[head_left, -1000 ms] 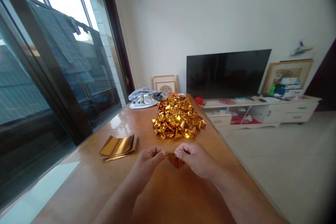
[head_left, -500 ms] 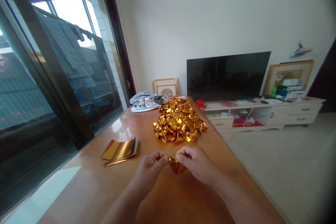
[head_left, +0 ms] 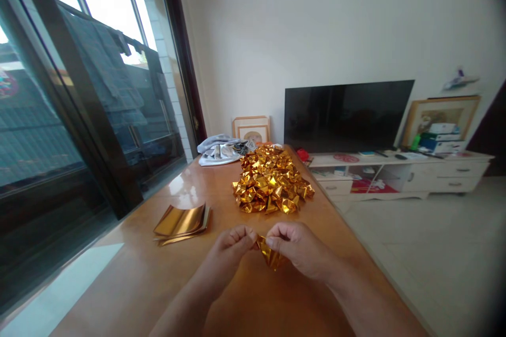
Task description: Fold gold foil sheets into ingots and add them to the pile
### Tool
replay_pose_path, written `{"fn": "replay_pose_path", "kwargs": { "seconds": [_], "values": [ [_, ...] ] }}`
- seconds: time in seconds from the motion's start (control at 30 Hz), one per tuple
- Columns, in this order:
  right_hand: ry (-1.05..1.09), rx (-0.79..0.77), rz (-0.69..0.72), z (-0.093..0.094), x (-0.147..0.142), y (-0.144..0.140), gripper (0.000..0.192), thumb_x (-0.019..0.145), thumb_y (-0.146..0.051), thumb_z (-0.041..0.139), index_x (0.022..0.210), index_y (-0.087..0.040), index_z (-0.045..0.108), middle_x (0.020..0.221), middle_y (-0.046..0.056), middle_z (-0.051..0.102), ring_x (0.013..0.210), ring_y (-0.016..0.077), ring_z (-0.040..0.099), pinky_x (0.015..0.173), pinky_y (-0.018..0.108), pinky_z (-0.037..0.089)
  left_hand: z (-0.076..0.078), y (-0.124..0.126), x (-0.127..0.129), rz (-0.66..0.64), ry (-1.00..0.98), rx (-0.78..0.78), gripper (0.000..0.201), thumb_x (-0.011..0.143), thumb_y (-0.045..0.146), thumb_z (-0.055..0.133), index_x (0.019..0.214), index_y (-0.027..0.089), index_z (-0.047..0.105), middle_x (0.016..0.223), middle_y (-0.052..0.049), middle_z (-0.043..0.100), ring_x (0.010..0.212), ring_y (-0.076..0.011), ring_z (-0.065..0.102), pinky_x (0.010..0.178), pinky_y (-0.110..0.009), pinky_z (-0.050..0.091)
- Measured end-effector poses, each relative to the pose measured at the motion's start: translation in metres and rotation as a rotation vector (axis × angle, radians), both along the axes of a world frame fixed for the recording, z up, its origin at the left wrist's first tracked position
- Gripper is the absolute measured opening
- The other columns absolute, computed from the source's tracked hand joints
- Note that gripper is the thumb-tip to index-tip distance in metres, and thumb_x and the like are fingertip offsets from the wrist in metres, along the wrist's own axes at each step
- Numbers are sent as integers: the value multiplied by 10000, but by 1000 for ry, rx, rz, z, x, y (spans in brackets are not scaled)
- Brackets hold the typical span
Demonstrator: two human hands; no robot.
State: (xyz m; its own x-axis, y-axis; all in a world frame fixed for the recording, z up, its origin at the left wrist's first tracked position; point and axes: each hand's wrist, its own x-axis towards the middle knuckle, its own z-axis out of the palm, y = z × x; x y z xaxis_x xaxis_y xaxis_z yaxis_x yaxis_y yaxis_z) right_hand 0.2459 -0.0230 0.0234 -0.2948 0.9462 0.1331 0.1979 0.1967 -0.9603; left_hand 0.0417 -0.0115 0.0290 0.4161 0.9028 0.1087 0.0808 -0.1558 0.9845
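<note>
I am at the long wooden bench point(head_left: 221, 295), which runs away from me beside the glass door point(head_left: 79, 131) toward the far wall; its bare near end is where I work. The black television point(head_left: 348, 113) on its low white cabinet point(head_left: 399, 174) stands well off to the right and has no part in this.

On the far half of the bench lies the heap of folded gold pieces point(head_left: 272, 179), a loose mound set far enough out that it does not crowd my hands yet close enough to reach, I judge. Behind it, by the wall, a grey cloth point(head_left: 221, 150) is bunched up. Nearer me and to the left lies the stack of flat gold sheets point(head_left: 182, 222), curling a little, apart from the heap so flat and folded stay separate.

My left hand point(head_left: 233, 245) and right hand point(head_left: 298, 247) meet just above the bench, both curled, thumb and forefinger of each pinching one small gold foil piece point(head_left: 269, 255). It hangs between my fingertips, off the wood, a creased point dipping below, which leaves both sides free to fold.
</note>
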Motion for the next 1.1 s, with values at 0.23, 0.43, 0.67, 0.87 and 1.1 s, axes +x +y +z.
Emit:
{"fn": "replay_pose_path", "kwargs": {
  "seconds": [0.23,0.43,0.67,0.87,1.1],
  "values": [
    [122,14,-49,-4,-3,1,316,882,-461,631,807,-155,635,735,10,652,687,142,593,643,263,465,1,-2,3,96,-67,38,221,915,361,564,892,165,665,875,-36,656,886,-185,557,858,-295,411],
    [261,-66,-3,-8,-7,-1,303,873,-446,664,815,-151,625,733,7,641,683,142,609,658,272,483,-5,-2,8,66,-141,-40,243,873,390,641,898,148,656,855,-41,642,835,-169,552,801,-288,428],
    [263,-148,34,-10,-10,-3,289,871,-435,669,855,-150,624,778,32,673,696,155,624,669,288,487,-8,1,9,148,-66,19,247,840,384,661,789,144,634,742,-10,582,721,-138,497,680,-249,402],
    [190,-82,-56,-15,-11,-1,345,842,-492,685,803,-158,607,680,-15,590,593,112,512,563,239,414,-12,-1,14,185,-44,98,209,844,361,646,863,153,651,774,-21,625,725,-153,535,664,-248,408],
    [74,73,-218,-16,-16,-1,349,877,-498,634,791,-160,637,710,8,615,653,139,547,603,254,438,-12,-4,18,372,153,438,77,822,246,637,760,200,640,780,-25,639,810,-194,562,753,-291,403]
  ]
}}
